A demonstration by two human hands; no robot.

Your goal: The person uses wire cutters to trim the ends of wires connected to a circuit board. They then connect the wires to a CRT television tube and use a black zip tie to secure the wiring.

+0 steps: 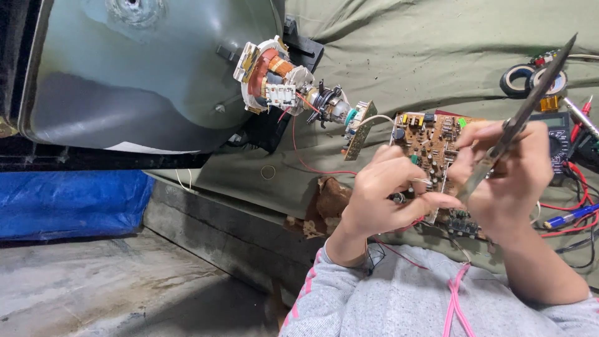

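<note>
My left hand [387, 193] pinches the near edge of a brown circuit board [430, 140] crowded with small components, tilting it up off the green cloth. My right hand [508, 178] grips long metal tweezers [530, 103], their handle end pointing up and right, the tips down by the board between my two hands. Red and white wires run from the board towards a picture tube [150, 75] lying at the left, whose neck [281, 81] carries a copper coil and a small board [357, 128].
An olive cloth [405, 50] covers the bench. Tape rolls [530, 78], a dark meter [558, 134], a red-handled tool [583, 112], red leads and a blue pen [571, 217] lie at the right. A blue tarp [68, 203] and concrete floor [93, 287] are at lower left.
</note>
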